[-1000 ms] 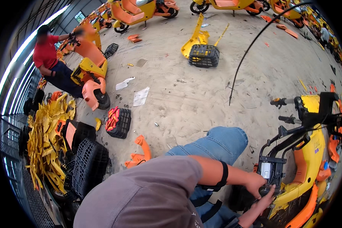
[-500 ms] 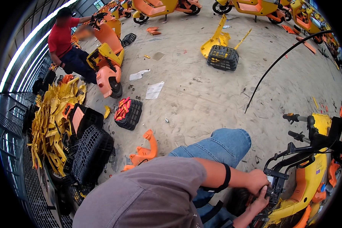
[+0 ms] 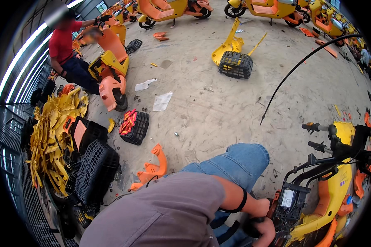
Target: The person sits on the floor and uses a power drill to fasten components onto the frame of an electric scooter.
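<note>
Scooter sits at the visible floor's lower right corner. Its front looks already stripped, the silver unit bare; yellow panels remain. Left hand and right hand curl close beside it; what their fingers grip, I cannot tell.

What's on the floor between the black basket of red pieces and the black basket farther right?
The head view shows a white sheet nearer the basket of red pieces and a small pale scrap nearer the right-hand basket.
</note>
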Demonstrator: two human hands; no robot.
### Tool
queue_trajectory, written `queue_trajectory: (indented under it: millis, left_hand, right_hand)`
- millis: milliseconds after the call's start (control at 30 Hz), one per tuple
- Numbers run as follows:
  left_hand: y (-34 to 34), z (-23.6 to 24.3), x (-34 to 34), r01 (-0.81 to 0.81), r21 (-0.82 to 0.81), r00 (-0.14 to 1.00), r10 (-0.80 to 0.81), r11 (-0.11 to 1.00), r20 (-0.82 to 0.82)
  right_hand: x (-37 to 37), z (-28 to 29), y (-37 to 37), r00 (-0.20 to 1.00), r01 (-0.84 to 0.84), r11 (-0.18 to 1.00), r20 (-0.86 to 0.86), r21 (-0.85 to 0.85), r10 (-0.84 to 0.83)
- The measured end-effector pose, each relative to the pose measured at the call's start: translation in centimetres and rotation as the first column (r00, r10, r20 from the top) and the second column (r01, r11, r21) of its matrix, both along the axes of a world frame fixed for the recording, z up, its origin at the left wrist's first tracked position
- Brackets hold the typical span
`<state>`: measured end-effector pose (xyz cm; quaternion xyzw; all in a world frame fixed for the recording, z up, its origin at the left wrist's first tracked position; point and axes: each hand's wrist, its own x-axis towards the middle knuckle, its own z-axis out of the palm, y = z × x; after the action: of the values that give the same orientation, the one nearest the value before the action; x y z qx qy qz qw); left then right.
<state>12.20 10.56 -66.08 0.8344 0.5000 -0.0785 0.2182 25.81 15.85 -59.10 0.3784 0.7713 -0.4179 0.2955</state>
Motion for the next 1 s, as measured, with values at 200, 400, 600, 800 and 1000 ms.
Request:
queue_trajectory:
  millis: [200, 400, 600, 800, 1000]
  left_hand:
    - [-0.2, -4.5, 2.9, 0.046, 0.151, 0.993, -0.028, 0.987, -0.118]
    - [0.0, 0.1, -0.4, 0.049, 0.002, 0.994, -0.048, 0.999, -0.094]
    - [0.3, 2.2, -0.8, 0.063, -0.009, 0.993, -0.064, 0.998, -0.102]
    - [1.1, 4.9, -0.7, -0.049, -0.052, 0.993, 0.055, 0.997, 0.105]
    - [2.6, 3.1, -0.6, -0.232, -0.203, 0.898, 0.290, 0.951, 0.330]
  right_hand:
    - [2.3, -7.5, 0.9, 0.997, 0.042, 0.991, 0.064, -0.128, -0.034]
    - [-0.8, -5.4, -0.7, 0.967, -0.238, 0.880, 0.189, 0.412, 0.173]
    - [-1.7, -2.2, -2.9, 0.974, -0.204, 0.790, 0.199, 0.578, 0.106]
    - [0.6, 0.1, -1.6, 0.946, -0.254, 0.585, 0.072, 0.770, 0.316]
    - [0.9, 1.8, 0.4, 0.816, -0.254, 0.242, 0.074, 0.936, 0.574]
